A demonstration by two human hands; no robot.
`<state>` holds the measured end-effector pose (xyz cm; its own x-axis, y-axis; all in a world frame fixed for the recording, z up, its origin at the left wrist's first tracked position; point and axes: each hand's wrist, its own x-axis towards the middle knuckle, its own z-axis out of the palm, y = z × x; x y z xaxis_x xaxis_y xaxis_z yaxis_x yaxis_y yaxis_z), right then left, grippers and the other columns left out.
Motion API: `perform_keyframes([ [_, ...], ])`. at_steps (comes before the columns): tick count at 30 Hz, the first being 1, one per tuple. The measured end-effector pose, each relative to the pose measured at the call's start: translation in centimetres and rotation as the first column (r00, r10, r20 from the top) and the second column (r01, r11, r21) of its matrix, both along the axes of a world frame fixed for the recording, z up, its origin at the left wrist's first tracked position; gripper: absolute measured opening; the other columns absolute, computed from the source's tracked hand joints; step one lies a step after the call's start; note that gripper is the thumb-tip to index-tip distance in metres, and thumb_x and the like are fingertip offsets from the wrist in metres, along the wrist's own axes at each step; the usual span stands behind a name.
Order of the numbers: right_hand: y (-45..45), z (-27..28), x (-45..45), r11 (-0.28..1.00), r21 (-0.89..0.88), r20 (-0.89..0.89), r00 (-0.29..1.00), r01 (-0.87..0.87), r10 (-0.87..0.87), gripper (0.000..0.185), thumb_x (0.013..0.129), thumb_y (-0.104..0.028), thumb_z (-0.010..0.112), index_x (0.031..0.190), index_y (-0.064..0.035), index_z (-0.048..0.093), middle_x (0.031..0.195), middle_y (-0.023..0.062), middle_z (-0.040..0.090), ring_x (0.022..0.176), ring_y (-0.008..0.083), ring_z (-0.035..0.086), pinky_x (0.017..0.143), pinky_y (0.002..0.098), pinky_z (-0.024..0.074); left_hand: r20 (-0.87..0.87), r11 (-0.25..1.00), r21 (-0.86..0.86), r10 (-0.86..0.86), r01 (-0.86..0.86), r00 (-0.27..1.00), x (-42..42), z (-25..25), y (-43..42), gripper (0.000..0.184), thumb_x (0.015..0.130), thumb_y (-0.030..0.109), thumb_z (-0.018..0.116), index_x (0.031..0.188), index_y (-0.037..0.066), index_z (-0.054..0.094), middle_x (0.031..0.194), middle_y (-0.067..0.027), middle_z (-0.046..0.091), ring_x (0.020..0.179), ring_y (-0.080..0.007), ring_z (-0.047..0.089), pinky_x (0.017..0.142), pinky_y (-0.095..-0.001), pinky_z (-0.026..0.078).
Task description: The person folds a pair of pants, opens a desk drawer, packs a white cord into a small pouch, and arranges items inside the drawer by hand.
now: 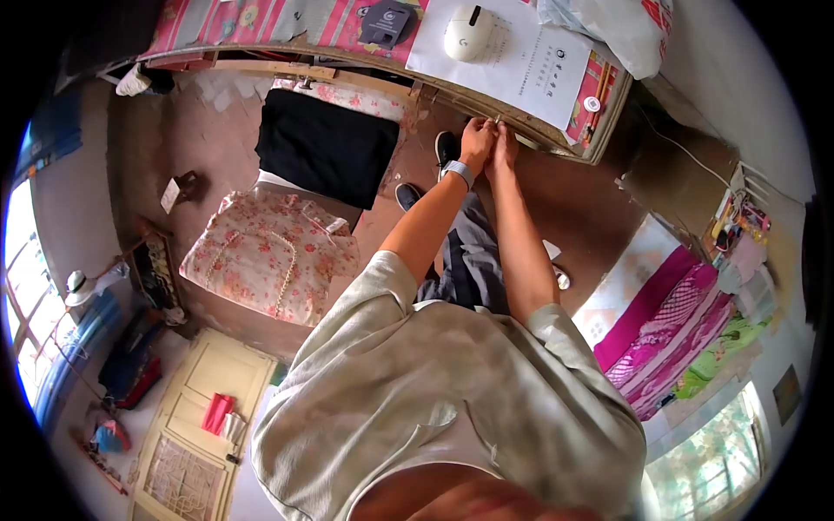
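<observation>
Head view | left hand (477, 144) and right hand (503, 151) together, fingertips close at the front edge of the desk (556, 141); I can't tell what they hold | printed sheet (537, 80) just beyond, white mouse (468, 35) on top | folded black cloth (326, 149) off to the left | cream door (201, 365) well away

Before you, the pink-patterned rectangular table (300, 28) holds a white printed paper sheet (530, 74) under a white rounded mouse (467, 39), with a dark grey flat piece (386, 24) left of both, while a folded black cloth (326, 146) and pink floral fabric (252, 256) lie left, magenta patterned bedding (665, 321) right.
</observation>
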<state>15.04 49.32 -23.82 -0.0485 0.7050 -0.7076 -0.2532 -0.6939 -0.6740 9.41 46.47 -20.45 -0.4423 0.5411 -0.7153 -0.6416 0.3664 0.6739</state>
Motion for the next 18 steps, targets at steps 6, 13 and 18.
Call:
perform_keyframes([
  [6,0.5,-1.6,-0.8,0.993,-0.003,0.322,0.940,-0.116,0.111,0.037,0.091,-0.032,0.057,0.108,0.0006,0.058,0.100,0.0183,0.065,0.093,0.0318,0.063,0.078,0.0435,0.0501,0.075,0.999,-0.003,0.036,-0.036,0.997,0.3,-0.9,0.8,0.031,0.096,0.025,0.057,0.117,0.002,0.057,0.103,-0.0142,0.064,0.095,-0.0259,0.061,0.083,-0.0380,0.050],
  [13,0.7,-1.6,-1.1,0.979,-0.066,0.412,0.888,-0.193,0.203,0.051,0.094,-0.036,0.047,0.125,0.0041,0.052,0.117,0.0278,0.062,0.105,0.0407,0.061,0.085,0.0462,0.0488,0.157,1.000,-0.006,-0.019,0.020,0.987,-0.5,-1.4,1.3,0.034,0.097,0.026,0.054,0.123,0.003,0.051,0.113,-0.0145,0.062,0.100,-0.0264,0.060,0.085,-0.0405,0.051],
  [18,-0.9,-3.1,-0.6,0.984,-0.076,0.348,0.921,-0.160,0.176,0.053,0.097,-0.038,0.045,0.130,0.0031,0.048,0.121,0.0287,0.060,0.109,0.0415,0.059,0.089,0.0454,0.0480,0.151,1.000,0.007,-0.001,0.000,0.989,0.1,-1.6,-0.2,0.032,0.099,0.026,0.051,0.122,0.004,0.048,0.112,-0.0130,0.060,0.102,-0.0249,0.059,0.086,-0.0402,0.051],
])
